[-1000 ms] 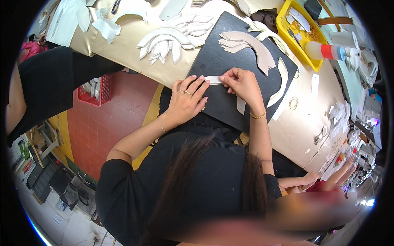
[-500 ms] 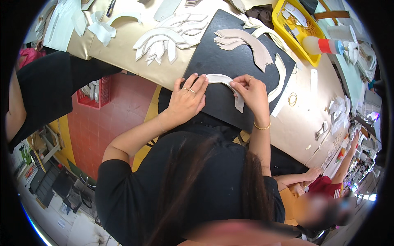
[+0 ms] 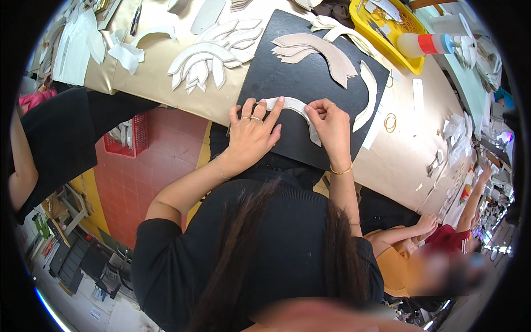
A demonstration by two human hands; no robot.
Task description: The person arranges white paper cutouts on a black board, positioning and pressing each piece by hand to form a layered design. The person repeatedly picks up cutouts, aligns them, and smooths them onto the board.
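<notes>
A pale, curved flat strip (image 3: 296, 105) lies on a black board (image 3: 263, 80) in front of me. My left hand (image 3: 249, 133) has its fingers stretched and spread, with the fingertips resting on the strip's left end. My right hand (image 3: 332, 124) pinches the strip's right side between thumb and fingers; its lower right end shows beneath that hand. Beyond my hands is a stack of pinkish-beige curved pieces (image 3: 329, 55). Right of my right hand, a single cream curved piece (image 3: 369, 91) lies near the board's edge. More cream curved pieces (image 3: 345, 33) overlap the board's far corner.
A fanned pile of white curved pieces (image 3: 204, 55) lies left of the board. At the far right stand a yellow tray (image 3: 410, 62) and a red-banded bottle (image 3: 408, 45). Rubber bands (image 3: 390, 123) lie to the right. A red crate (image 3: 142, 135) stands on the floor. Other people sit on both sides.
The whole view has shifted slightly. My left fingers are spread wider on the strip's left end. My right hand still pinches the strip, with its fingers more tightly bent.
</notes>
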